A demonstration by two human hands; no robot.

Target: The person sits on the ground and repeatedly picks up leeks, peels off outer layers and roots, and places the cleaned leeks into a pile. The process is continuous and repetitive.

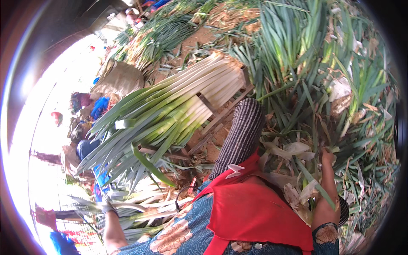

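At the lower left, my left hand (107, 207) closes around a leek (135, 207) over a pile of loose leeks (168, 203); its fingers show only in part. Far to the right, my right hand (327, 157) is down among green leaves and dry, pale husks (291, 149). It looks closed, but leaves hide what it grips. Between my hands and further off, a big stack of leeks (187, 95) lies in a low wooden frame (219, 119), white ends to the upper right and green tops to the lower left.
My knee in striped cloth (241, 131) is beside the frame. Leeks (284, 36) stand in a tall heap at the upper right. Leaf scraps (361, 187) cover the ground on the right. Another heap (157, 42), a brown sack (121, 80) and blue plastic (100, 107) lie at the upper left.
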